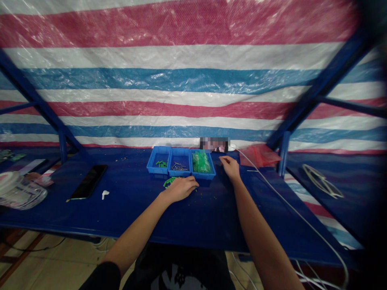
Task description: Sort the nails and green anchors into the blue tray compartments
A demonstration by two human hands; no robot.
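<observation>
My left hand (181, 187) rests knuckles-up on the blue table (127, 209), fingers curled over small green parts (168, 182) lying just in front of the bins. My right hand (230, 166) is further right, fingers bent and pinched near the right bin's edge; what it holds, if anything, is too small to make out. Three joined blue bins stand behind the hands: the left bin (159, 160) holds a few green parts, the middle bin (179, 162) holds small metal pins, the right bin (202, 162) is full of green parts.
A black phone (88, 182) and a small white piece (104, 194) lie left on the table. A clear plastic container (18, 192) sits at far left. A white cable (290, 205) runs down the right side past a red bag (259, 155). Striped tarp hangs behind.
</observation>
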